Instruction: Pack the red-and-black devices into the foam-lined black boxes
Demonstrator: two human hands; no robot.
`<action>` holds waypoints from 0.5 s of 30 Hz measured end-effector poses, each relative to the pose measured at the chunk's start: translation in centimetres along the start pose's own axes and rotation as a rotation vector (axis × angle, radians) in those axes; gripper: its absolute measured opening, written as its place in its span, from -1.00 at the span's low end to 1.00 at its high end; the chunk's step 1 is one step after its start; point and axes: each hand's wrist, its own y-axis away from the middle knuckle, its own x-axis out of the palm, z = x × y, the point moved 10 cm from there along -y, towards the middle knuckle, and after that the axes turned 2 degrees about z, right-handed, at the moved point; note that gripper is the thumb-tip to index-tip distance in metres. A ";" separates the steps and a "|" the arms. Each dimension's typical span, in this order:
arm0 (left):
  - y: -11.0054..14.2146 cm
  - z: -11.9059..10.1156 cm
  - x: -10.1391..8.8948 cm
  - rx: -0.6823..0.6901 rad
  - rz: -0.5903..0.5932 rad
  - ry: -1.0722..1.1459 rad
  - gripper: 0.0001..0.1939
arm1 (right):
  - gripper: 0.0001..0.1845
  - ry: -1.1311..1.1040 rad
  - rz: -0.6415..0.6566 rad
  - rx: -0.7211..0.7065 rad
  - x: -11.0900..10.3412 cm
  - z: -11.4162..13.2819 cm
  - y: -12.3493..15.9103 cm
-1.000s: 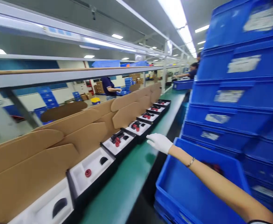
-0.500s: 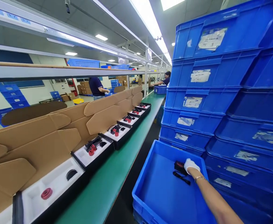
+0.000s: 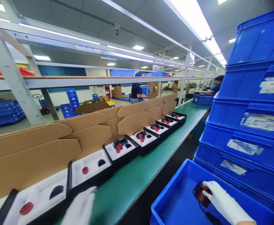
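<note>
My right hand [image 3: 223,201], half a second ago just reaching the black-and-red part [image 3: 200,193] in the blue bin [image 3: 174,200], now has its fingers pinching it. My left hand [image 3: 80,207], newly in view, rests blurred on the counter [image 3: 137,178] by the nearest box [image 3: 90,170]; I cannot tell its fingers' spread.

head view, forward and down, bench-close

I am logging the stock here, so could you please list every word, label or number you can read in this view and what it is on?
No text can be read.
Paper labels on the stacked blue crates: print too blurred.
Item under the gloved right hand in the open blue crate: no readable marking.
Boxes on the green bench, near the left hand: no lettering visible.
</note>
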 end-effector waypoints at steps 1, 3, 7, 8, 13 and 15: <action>0.9 -1.6 1.9 0.021 0.083 0.065 -0.66 | -0.69 -0.039 0.026 -0.066 -1.4 3.9 0.6; 2.6 -5.8 6.9 0.056 0.327 0.314 -0.60 | -0.72 -0.106 0.083 -0.261 -4.6 13.2 2.7; 6.0 -14.3 15.4 -0.100 0.925 1.097 -0.24 | -0.77 -0.229 0.322 -0.580 -8.7 31.0 8.4; 6.8 -15.6 16.2 -0.182 1.051 1.254 -0.20 | -0.78 -0.244 0.365 -0.681 -9.2 34.7 9.8; 5.4 -13.4 12.9 -0.466 0.907 1.693 -0.34 | -0.65 -0.469 0.210 -0.601 -9.3 40.8 8.9; 3.8 -11.7 9.8 -0.428 0.723 1.846 -0.43 | -0.55 -0.531 0.305 -0.437 -6.0 40.9 7.4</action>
